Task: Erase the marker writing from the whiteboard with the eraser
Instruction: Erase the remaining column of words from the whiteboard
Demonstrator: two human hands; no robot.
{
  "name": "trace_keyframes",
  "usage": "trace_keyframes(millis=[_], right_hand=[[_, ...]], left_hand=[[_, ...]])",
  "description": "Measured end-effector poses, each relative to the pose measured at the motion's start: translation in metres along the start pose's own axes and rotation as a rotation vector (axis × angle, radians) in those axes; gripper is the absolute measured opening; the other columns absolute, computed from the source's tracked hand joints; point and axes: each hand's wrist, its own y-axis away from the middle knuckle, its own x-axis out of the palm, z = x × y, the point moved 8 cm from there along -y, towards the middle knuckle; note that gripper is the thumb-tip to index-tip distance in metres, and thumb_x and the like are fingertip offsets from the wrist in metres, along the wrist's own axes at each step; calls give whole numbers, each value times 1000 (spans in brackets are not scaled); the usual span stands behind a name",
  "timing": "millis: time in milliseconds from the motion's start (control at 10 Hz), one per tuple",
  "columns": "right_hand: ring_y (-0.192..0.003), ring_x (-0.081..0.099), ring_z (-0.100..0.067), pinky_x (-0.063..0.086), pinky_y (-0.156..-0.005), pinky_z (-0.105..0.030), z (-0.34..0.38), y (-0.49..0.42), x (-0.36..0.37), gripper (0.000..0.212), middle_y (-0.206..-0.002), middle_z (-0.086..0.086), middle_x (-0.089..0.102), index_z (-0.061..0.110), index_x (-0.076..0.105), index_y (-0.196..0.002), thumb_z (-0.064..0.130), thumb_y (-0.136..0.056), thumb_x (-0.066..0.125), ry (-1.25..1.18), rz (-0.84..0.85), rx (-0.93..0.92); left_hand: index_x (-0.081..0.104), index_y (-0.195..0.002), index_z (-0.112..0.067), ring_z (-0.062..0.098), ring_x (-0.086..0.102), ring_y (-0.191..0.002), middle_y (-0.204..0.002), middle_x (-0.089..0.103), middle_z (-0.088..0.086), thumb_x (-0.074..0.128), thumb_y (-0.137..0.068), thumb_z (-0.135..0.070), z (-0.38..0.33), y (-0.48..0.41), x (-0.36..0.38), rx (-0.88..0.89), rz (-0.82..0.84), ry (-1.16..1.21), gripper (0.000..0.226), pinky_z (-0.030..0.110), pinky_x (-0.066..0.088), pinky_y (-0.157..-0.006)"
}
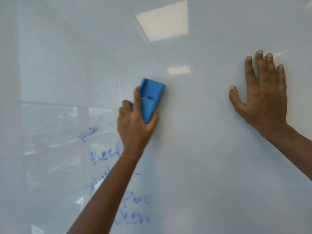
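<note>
A glossy whiteboard (pixel 194 149) fills the whole head view. My left hand (pixel 135 125) grips a blue eraser (pixel 151 97) and presses it against the board at centre left, the eraser pointing up and right. Blue marker writing (pixel 104 156) lies below and left of that hand in several lines, partly hidden behind my left forearm; the top lines look faint and smeared. My right hand (pixel 265 95) rests flat on the board at the right, fingers spread, holding nothing.
The board reflects ceiling light panels (pixel 163 21) at the top and a window (pixel 50 81) on the left. To the right of the eraser the surface carries no writing.
</note>
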Motion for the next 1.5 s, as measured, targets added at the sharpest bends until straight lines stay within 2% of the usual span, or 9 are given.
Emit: trace_keyframes(millis=[200,400,500,800,900,1000,1100,1300,1500], right_hand=[[-140,18,-38,9,-114,-49,0,0,1,65,-151,-24,21,-1,26,-144,38,-92,31,3,4,-2],[-140,18,-38,9,-114,-49,1,0,0,65,-151,-24,21,-1,25,-144,38,-92,30,11,7,0],[-140,17,-38,8,-114,-49,2,0,1,65,-151,-24,21,-1,25,-144,38,-92,30,15,14,0],[-140,16,-38,8,-114,-48,2,1,1,66,-152,-24,20,-1,24,-144,39,-92,28,18,15,5],[-140,16,-38,9,-114,-49,2,0,0,66,-151,-24,20,-1,24,-144,39,-92,29,18,17,4],[-140,16,-38,8,-114,-49,2,0,0,66,-151,-24,20,-1,24,-144,39,-92,29,12,18,3],[-140,16,-38,8,-114,-48,2,0,0,66,-151,-24,21,-1,24,-144,39,-91,30,6,14,0],[-140,16,-38,8,-114,-48,2,0,1,66,-151,-24,20,-1,24,-144,39,-92,29,10,24,2],[-140,16,-38,8,-114,-49,2,1,1,66,-152,-24,20,-1,24,-144,38,-92,29,10,17,4]], left_hand=[[25,-142,-17,45,46,-106,-113,46,30,56,-87,-41,167,70,-29,-689,-55,-9,68,55,43,-82],[17,-144,-19,43,38,-119,-129,37,29,49,-90,-43,215,128,-23,-1169,-155,161,67,54,37,-96],[15,-146,-15,43,36,-122,-132,36,29,48,-90,-42,198,112,-19,-1148,-193,154,71,52,34,-98],[27,-143,-13,33,47,-93,-102,48,20,61,-84,-38,38,45,-1,-391,-42,146,73,42,44,-70],[36,-138,-6,29,49,-75,-89,52,17,62,-79,-36,-13,39,6,-51,35,89,71,36,43,-58],[43,-134,-2,28,50,-65,-82,54,17,52,-78,-41,-22,30,4,159,17,-19,68,31,43,-51],[41,-136,-4,34,53,-71,-87,54,22,54,-79,-42,10,17,-2,52,-10,-39,69,35,44,-52],[25,-144,-15,42,47,-105,-114,48,27,55,-88,-43,136,25,-25,-479,-34,-72,69,52,43,-77],[19,-143,-19,46,41,-115,-126,42,28,49,-90,-44,225,106,-34,-996,-69,48,66,58,40,-91]])
